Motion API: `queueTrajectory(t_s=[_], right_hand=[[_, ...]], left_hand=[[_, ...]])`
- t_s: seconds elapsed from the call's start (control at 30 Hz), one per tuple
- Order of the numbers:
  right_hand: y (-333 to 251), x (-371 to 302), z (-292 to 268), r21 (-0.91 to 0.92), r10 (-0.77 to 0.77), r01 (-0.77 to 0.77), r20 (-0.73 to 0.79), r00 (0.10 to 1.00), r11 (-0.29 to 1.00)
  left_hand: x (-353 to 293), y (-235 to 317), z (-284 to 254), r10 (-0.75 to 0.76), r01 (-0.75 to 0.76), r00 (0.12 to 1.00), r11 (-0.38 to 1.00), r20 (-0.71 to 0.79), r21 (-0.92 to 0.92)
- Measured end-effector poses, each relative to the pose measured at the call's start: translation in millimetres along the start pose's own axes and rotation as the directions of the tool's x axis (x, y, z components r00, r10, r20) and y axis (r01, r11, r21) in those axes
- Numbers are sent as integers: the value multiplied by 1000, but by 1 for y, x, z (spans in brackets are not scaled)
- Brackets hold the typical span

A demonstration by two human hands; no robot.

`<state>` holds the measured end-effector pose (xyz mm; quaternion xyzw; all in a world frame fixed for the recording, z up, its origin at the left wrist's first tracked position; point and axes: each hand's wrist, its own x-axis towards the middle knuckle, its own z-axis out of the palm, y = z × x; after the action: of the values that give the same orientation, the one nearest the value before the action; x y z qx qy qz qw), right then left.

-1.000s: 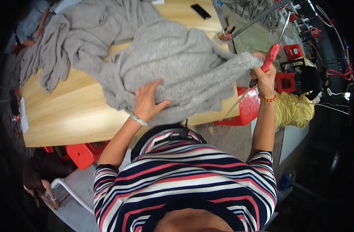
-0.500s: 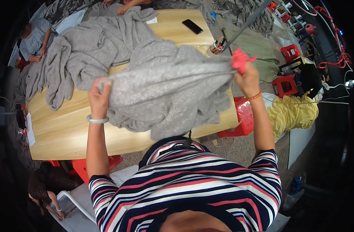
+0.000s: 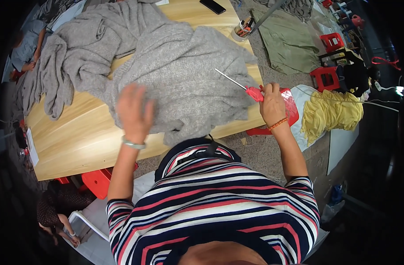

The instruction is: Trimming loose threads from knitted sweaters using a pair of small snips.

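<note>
From the middle to the right edge of the desk (image 3: 69,145): grey knit fabric (image 3: 184,75), in folds.
Left hand (image 3: 133,110): fingers apart, blurred, over the fabric's left side; contact cannot be told.
Right hand (image 3: 272,106): gripping a red-handled tool (image 3: 255,93) beside the right edge, its metal shaft over the fabric.
Far right corner: black phone (image 3: 212,6), filled cup (image 3: 240,33).

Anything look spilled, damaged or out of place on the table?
Nothing looks spilled or damaged. The gray knit fabric lies rumpled, and the cup of tools, though upright, stands close to the table's right edge, where it might get knocked.
</note>
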<state>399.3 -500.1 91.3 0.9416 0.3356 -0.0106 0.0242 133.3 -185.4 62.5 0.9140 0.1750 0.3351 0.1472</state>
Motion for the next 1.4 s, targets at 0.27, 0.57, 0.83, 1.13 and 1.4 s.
queueTrajectory(t_s=[0.27, 0.57, 0.83, 1.13, 1.4], right_hand=[[-13, -27, -24, 137, -431, 435, -53, 901, 890], [-53, -39, -38, 240, -507, 456, 235, 829, 857], [-126, -20, -31, 362, -662, 581, 156, 733, 729], [-98, -40, -51, 484, -616, 430, 336, 712, 762], [-63, -17, -14, 606, -515, 374, 70, 855, 703]], left_hand=[[-9, 43, 119, 233, -248, 847, 968, 478, -32], [-34, 26, 135, 165, -186, 855, 983, 491, -7], [-40, 4, 120, 141, 2, 927, 925, 348, -381], [-64, -60, 58, -123, 26, 956, 938, 264, 345], [34, -165, 63, -347, 332, 936, 925, -55, -187]])
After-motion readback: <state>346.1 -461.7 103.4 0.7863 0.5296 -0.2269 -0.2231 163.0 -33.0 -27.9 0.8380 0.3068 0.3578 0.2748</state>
